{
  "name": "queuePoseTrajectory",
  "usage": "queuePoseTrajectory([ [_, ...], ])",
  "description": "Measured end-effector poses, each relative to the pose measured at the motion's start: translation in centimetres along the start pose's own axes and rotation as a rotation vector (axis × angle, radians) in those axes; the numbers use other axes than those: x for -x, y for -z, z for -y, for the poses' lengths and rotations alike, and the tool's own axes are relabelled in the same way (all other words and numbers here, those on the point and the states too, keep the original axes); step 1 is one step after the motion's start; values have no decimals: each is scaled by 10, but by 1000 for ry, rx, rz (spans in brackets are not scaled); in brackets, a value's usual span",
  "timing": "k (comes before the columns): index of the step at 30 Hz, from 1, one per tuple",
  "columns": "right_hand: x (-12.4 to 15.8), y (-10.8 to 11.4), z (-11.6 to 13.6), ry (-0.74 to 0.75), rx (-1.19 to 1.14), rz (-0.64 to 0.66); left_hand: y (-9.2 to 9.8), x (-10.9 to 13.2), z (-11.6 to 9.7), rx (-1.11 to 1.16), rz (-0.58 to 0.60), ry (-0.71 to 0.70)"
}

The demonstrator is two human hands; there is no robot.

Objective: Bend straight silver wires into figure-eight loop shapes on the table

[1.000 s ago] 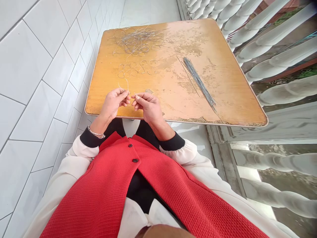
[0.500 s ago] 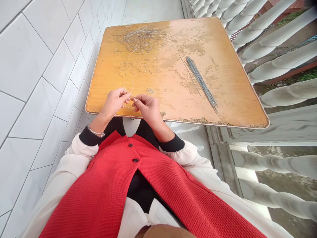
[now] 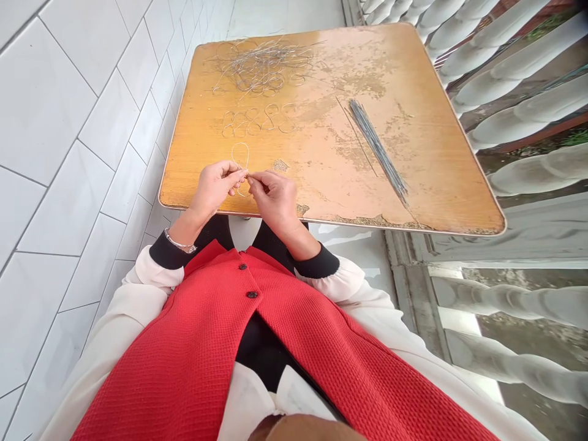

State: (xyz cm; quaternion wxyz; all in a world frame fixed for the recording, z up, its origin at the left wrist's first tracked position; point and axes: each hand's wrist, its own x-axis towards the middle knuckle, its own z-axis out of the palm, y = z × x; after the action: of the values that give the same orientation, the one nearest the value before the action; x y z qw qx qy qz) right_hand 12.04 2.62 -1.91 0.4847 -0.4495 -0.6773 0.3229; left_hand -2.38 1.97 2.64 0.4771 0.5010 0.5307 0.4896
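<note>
My left hand (image 3: 214,190) and my right hand (image 3: 274,202) meet at the fingertips above the near edge of a worn orange wooden tabletop (image 3: 413,184). Both pinch a thin silver wire loop (image 3: 240,156), which rises above my fingers, with a short length curving below them. Farther up the table lies a tangled heap of thin wire (image 3: 261,67). Below it runs a row of small twisted wire loops (image 3: 255,121). To the right of my hands lies a bundle of straight grey wires (image 3: 377,147).
A white tiled wall (image 3: 68,153) runs along the table's left side. White stone balusters (image 3: 519,104) line the right side. The tabletop's surface is peeling, with a chipped near edge. My red waistcoat (image 3: 184,355) fills the bottom of the view.
The wire between my fingers now forms a rounder, closed loop. My hands have drawn slightly closer together. The view has shifted slightly.
</note>
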Motion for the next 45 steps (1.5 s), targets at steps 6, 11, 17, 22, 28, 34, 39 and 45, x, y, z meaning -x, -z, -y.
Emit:
queuePoseTrajectory([
  [6,1,4,-4,-77,-217,22,6,-3,0,50,-8,8],
  [11,2,4,-5,-322,-608,82,7,-3,0,76,-20,28],
  [17,5,2,2,-552,-868,93,1,-5,8,194,-133,-20],
  [22,6,-3,6,-571,-951,59,-5,-3,14,265,-213,-61],
  [28,1,-7,5,-492,-900,3,-10,-1,18,268,-195,-96],
  [34,-4,-3,8,-494,-766,33,-9,-3,20,187,-165,-117],
  [39,-5,-1,10,-552,-736,33,-7,-2,19,116,-150,-136],
  [45,-6,-4,2,-406,-491,-2,-1,-7,24,-1,-160,-195],
])
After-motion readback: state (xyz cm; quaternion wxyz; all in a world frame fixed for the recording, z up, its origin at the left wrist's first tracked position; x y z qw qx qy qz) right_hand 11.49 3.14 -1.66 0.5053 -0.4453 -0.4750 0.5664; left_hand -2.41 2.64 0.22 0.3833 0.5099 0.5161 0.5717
